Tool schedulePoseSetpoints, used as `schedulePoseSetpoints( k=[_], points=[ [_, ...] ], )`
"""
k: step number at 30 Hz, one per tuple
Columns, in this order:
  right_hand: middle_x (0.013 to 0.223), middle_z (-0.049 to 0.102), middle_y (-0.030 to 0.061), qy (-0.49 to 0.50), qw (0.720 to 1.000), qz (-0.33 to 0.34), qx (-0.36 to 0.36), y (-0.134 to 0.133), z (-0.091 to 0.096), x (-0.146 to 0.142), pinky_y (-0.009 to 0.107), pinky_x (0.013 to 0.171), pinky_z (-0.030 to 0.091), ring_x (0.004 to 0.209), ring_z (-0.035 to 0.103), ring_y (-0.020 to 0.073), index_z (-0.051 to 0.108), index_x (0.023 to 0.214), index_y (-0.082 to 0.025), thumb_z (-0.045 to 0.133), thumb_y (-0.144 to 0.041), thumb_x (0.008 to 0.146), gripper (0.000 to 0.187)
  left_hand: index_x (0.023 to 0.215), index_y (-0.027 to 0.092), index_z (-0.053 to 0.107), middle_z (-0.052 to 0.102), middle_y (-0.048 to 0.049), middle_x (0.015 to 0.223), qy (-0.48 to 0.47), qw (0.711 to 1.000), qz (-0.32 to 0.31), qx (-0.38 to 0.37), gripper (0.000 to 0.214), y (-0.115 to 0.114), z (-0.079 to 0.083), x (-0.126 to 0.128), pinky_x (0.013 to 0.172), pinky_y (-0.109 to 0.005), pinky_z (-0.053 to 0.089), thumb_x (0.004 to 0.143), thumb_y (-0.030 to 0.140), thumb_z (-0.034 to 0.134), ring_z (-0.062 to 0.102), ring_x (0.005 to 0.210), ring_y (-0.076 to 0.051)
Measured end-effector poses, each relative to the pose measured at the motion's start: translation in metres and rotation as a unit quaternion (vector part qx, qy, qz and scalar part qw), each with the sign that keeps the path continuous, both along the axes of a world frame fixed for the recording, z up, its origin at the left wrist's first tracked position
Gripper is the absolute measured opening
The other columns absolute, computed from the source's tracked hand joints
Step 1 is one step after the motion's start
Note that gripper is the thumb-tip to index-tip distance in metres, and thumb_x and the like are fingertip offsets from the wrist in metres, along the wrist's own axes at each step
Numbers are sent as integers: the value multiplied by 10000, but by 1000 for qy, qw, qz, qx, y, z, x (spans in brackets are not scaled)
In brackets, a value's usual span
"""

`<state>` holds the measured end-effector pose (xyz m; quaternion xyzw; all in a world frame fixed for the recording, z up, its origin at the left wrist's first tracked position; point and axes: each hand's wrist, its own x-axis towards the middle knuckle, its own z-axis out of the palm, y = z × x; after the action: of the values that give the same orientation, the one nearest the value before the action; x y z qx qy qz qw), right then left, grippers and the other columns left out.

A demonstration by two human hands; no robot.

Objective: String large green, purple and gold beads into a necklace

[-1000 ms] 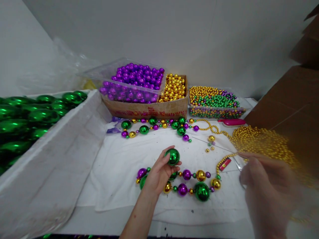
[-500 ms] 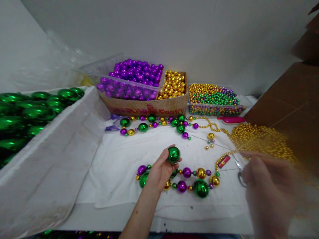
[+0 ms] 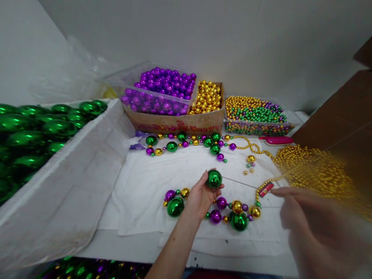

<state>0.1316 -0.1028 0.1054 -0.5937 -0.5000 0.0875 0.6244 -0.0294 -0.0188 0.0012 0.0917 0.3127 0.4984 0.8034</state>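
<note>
My left hand is closed round a large shiny green bead, held above the white cloth. A long thin needle runs from the bead's right side toward my right hand. That hand is blurred, with thumb and forefinger pinched at the needle's right end. Whether the tip is inside the bead or only touching it, I cannot tell. Below lies a strung bead necklace of green, purple and gold beads, partly hidden by my left hand and forearm. A red tag lies by its gold bead strand.
A white foam box of large green beads stands left. Behind are a clear tub of purple beads, gold beads in a carton, and a tub of small mixed beads. Gold bead chain is heaped at right.
My right hand has brought the needle down and left to the green bead. The view has shifted slightly, and the scissors seen beside my right hand are now hidden.
</note>
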Motion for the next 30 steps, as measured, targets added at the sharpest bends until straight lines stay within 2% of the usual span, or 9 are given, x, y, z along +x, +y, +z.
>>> schedulePoseSetpoints(
  k=[10,17,21,24,27,30],
  points=[
    [854,675,39,-100,992,75,21,-5,-6,-2,273,561,476,761,633,167,629,888,-236,583,-143,829,118,1245,220,514,665,-84,950,11,1000,6,27,410,-4,0,-6,530,-219,462,851,322,570,641,669,-147],
    [874,700,34,-125,989,81,-3,-9,-7,-6,258,523,476,734,654,160,622,890,-237,566,-160,840,107,997,142,588,687,-118,967,14,1000,17,10,255,-5,-3,-5,511,-221,458,835,339,602,630,644,-139],
    [886,709,40,-205,971,121,-2,-6,-7,1,234,484,486,734,676,159,604,922,-229,535,-133,840,144,986,144,584,688,-114,971,17,1000,24,11,226,-5,-2,-5,512,-224,455,840,315,597,629,650,-141],
    [868,714,45,-264,952,154,2,-5,-4,7,225,453,485,745,690,170,612,877,-226,532,-134,830,131,980,142,581,685,-116,980,23,999,24,7,224,-5,0,-5,501,-223,445,845,320,591,620,640,-138],
    [851,714,42,-298,941,158,0,-6,-1,6,219,424,469,631,675,147,596,814,-223,529,-149,837,102,963,143,582,682,-116,982,28,999,20,8,223,-4,1,-5,497,-220,438,841,329,597,616,641,-134],
    [849,711,33,-295,945,141,3,-5,-1,-1,208,438,462,505,614,96,567,812,-215,513,-145,856,99,958,146,580,680,-109,975,30,999,19,12,214,-4,1,-3,503,-220,436,838,321,603,615,646,-133]
  ],
)
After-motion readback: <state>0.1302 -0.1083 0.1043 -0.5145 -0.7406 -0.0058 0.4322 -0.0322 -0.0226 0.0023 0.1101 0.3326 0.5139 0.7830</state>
